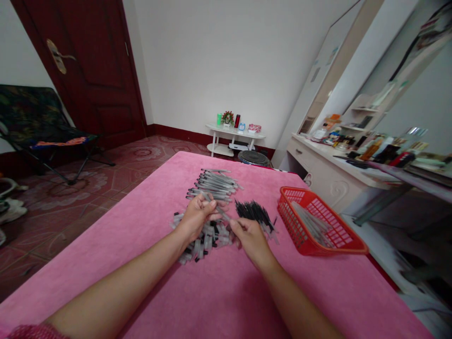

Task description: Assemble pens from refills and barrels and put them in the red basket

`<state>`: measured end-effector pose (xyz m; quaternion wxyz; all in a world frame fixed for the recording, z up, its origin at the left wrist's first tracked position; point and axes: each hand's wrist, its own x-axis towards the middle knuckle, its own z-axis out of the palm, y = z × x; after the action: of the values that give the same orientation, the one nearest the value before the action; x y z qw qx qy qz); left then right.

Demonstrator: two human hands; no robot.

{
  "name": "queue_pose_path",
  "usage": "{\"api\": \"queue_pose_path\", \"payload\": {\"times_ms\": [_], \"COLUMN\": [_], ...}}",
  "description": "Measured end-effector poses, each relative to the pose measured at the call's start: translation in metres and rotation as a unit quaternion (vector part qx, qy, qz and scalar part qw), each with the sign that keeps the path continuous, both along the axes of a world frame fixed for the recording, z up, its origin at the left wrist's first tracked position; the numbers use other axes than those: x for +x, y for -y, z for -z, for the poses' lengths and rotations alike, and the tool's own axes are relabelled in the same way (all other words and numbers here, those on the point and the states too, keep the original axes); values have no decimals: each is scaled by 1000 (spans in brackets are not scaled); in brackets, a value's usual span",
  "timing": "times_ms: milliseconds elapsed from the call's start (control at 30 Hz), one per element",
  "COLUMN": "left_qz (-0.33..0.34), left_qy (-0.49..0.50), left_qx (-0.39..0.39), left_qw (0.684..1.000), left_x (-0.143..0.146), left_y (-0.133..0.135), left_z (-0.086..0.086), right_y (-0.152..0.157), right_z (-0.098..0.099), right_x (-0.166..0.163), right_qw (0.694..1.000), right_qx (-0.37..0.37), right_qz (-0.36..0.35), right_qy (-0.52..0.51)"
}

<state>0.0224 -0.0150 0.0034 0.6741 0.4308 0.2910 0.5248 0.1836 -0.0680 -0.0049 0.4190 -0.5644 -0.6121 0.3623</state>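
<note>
My left hand [197, 214] and my right hand [249, 235] meet over the pink table [148, 226], both closed on one grey pen barrel [221, 212] held slanted between them. Under the left hand lies a heap of short grey and black pen caps [206, 242]. Beyond the hands is a pile of grey pen barrels [214, 184]. A bundle of thin black refills [254, 211] lies just past the right hand.
A red plastic basket [344, 242] with a few assembled pens stands at the right of the table. Further right is a white dressing table [328, 174] with bottles. A dark red door [95, 70], a folding chair [38, 122] and a small white shelf [235, 136] stand beyond.
</note>
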Motion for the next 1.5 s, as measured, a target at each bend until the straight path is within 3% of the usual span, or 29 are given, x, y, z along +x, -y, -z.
{"api": "queue_pose_path", "payload": {"times_ms": [233,367,500,667,767,900,1000,1100,1200,1267,1333,1500], "left_qz": [-9,-8,-20,-69,-132,-223,-225,-195,-170,-152,-121,-11], "left_qy": [-4,-11,-8,-16,-1,32,33,24,8,-6,-19,-28], "left_qx": [-1,-8,0,-9,8,1,-15,-21,-14,-11,-10,11], "left_qw": [1000,1000,1000,997,991,974,974,980,985,988,992,999], "left_x": [1,0,-5,-17,-28,-41,-42,-36,-29,-25,-20,-1], "left_y": [1,0,-6,-18,-29,-42,-43,-38,-32,-28,-22,1], "left_z": [-4,-3,0,-1,-4,-5,-2,0,0,-2,-5,-14], "right_y": [2,3,3,0,-3,-9,-12,-10,-5,-1,2,7], "right_z": [-7,-11,-13,-18,-22,-27,-30,-31,-34,-38,-42,-43], "right_x": [1,-1,2,13,27,50,62,63,57,52,46,26], "right_qw": [998,999,1000,1000,997,990,963,917,869,853,864,958], "right_qx": [36,-7,-7,-4,-14,-3,26,24,-1,-21,-16,77], "right_qz": [51,13,-1,-15,-35,23,98,150,166,163,153,37], "right_qy": [24,-33,-26,22,61,141,251,369,465,495,480,274]}}
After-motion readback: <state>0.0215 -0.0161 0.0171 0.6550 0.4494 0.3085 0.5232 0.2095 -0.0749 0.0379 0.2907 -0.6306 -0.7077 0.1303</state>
